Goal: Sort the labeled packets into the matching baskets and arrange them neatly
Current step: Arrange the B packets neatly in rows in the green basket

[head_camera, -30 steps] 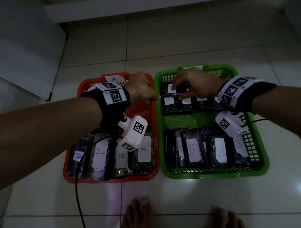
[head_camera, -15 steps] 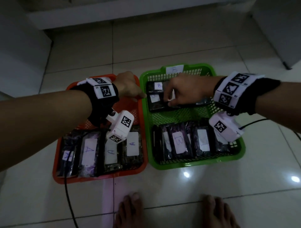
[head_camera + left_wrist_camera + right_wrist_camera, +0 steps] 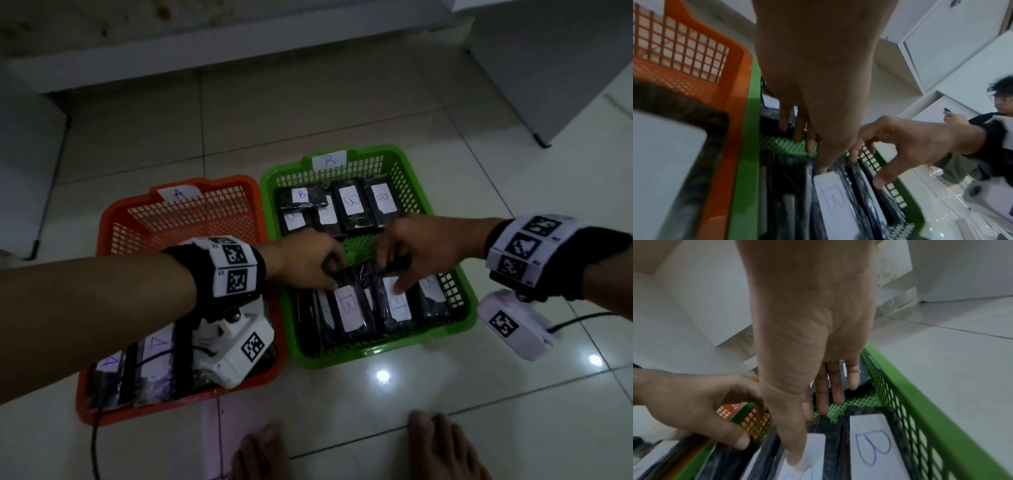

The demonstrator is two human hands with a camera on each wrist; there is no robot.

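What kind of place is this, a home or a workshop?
Probably an indoor room, perhaps a home. Two baskets, the orange basket and the green basket, sit directly on a glossy tiled floor, beside white cabinets.

The orange basket (image 3: 106,246) and the green basket (image 3: 459,274) have latticed walls. The packets (image 3: 352,311) are black with white labels lettered in blue. Black-and-white square-patterned markers cover the wristbands (image 3: 236,270).

Green basket (image 3: 459,284) and orange basket (image 3: 113,219) of perforated plastic mesh, packets (image 3: 356,318) wrapped in glossy black film, matt white paper labels (image 3: 349,308) stuck on, floor tiles (image 3: 445,377) glazed and reflective
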